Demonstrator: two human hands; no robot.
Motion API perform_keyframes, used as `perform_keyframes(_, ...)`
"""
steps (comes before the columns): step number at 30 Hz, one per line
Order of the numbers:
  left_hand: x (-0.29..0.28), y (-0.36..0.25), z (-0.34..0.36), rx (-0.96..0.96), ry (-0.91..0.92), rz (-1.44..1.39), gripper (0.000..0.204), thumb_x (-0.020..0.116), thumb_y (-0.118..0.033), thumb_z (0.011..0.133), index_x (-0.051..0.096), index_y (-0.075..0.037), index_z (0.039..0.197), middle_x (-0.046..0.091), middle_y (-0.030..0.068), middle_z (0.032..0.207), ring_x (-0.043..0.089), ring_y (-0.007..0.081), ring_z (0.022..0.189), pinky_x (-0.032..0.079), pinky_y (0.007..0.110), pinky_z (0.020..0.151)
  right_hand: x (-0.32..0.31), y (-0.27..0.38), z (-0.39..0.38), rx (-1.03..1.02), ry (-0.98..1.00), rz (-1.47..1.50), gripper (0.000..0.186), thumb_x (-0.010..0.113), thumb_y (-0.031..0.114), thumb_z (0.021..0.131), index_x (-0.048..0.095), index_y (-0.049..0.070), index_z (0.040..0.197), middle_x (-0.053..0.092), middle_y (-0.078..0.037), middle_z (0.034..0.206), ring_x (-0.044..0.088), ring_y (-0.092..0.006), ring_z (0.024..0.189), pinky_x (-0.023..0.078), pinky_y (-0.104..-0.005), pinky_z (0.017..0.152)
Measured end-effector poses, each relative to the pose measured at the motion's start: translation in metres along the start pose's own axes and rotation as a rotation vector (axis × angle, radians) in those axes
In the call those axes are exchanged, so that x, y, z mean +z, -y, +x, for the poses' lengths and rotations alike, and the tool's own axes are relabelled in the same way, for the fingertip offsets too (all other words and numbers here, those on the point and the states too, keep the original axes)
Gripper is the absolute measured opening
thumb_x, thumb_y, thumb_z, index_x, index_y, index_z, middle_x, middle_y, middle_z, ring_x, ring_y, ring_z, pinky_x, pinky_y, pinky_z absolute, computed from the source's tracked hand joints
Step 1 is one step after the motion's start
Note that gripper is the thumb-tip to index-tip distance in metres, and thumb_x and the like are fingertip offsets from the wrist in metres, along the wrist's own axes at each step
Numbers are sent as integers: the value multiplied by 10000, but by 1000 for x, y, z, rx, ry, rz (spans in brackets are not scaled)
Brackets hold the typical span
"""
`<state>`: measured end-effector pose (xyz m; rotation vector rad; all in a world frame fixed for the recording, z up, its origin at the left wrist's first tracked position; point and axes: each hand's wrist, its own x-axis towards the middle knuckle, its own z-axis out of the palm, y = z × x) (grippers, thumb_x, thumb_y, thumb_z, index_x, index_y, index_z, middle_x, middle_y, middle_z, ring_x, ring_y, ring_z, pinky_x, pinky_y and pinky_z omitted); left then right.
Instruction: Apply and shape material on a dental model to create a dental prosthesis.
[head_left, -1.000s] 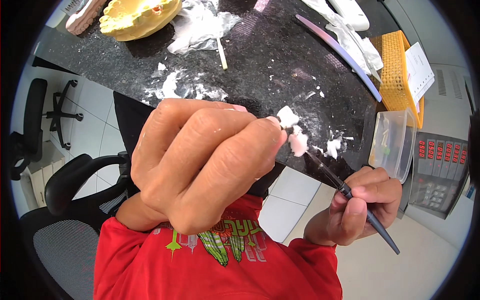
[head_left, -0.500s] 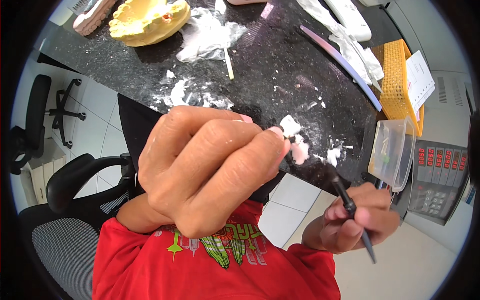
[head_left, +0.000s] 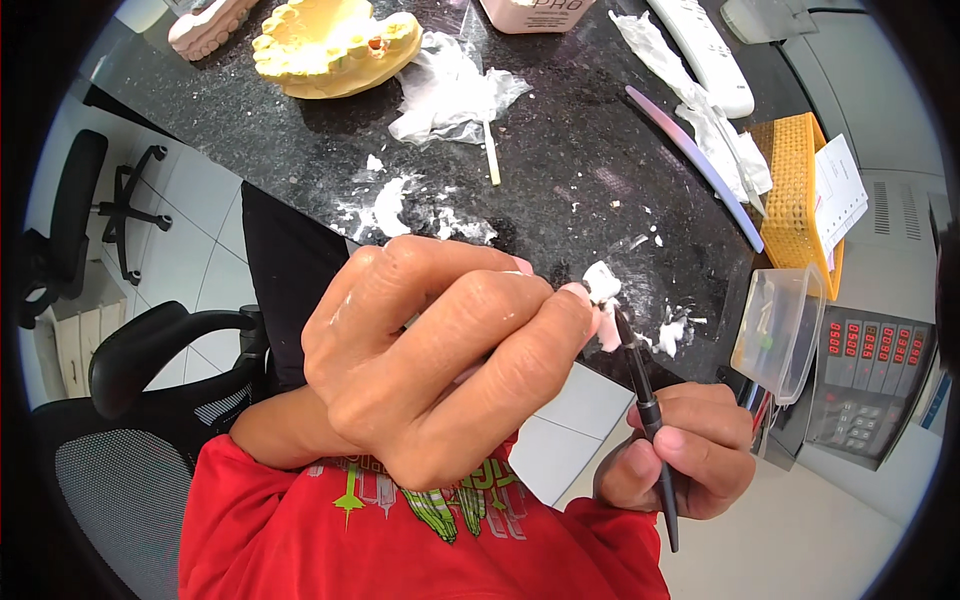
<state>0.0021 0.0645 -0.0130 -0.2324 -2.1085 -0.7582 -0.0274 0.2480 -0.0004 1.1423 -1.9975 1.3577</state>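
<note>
A small white tooth-like piece [head_left: 601, 280] is pinched at the fingertips of my left hand [head_left: 430, 350], which is closed, its knuckles toward me. My right hand [head_left: 695, 445] grips a slim black pen-like tool [head_left: 645, 395] that tapers at both ends. Its upper tip reaches the lower edge of the white piece and appears to touch it. Just below the piece shows a pinkish shape; I cannot tell whether it is a fingertip or something on the counter. Both hands are held up in front of the dark counter [head_left: 560, 130].
White powder [head_left: 392, 205] is scattered on the counter. Farther back are a yellow dental model [head_left: 335, 75], a pinkish dental model [head_left: 208, 32], a crumpled white sheet [head_left: 445, 95] and a pale stick [head_left: 492, 155]. To the right lie a purple curved strip [head_left: 695, 160], a yellow basket [head_left: 785, 180] and a clear container [head_left: 775, 325].
My right hand has moved left and the black tool's tip has come up to the white piece. My left hand keeps its pinch. The whole view has shifted slightly.
</note>
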Motion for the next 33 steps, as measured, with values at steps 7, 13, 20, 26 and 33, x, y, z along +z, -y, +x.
perform_keyframes(7,0,-1,0,-12,2,-16,283,793,-9,629,630,-23,860,602,38,730,584,186,653,475,244,540,1,1,0,19,10,-7,242,747,94,702,593,42,881,580,-61,685,570,-156,501,482,-231,429)
perform_keyframes(13,-1,0,0,0,19,-18,290,795,-10,622,631,-21,861,596,35,725,585,189,656,475,242,534,2,1,-1,24,-14,-11,234,741,101,711,598,44,887,581,-57,683,570,-154,498,479,-229,425)
perform_keyframes(20,-1,-1,0,-11,8,-31,294,794,-5,615,629,-18,859,596,39,723,583,190,658,472,245,530,1,2,1,24,3,-14,232,740,96,708,599,45,886,581,-55,683,569,-152,497,477,-227,424)
perform_keyframes(26,-1,0,-1,-3,15,-30,306,793,-4,608,629,-16,866,599,42,728,583,193,660,471,245,531,0,1,1,21,22,-16,246,749,89,693,600,47,884,572,-49,677,573,-154,506,472,-225,428)
perform_keyframes(33,-4,-1,1,-13,47,-36,312,791,-9,612,635,-20,882,605,44,743,586,196,670,474,253,534,-1,2,1,33,30,-21,240,743,97,705,601,62,895,577,-48,696,580,-161,516,479,-231,427)
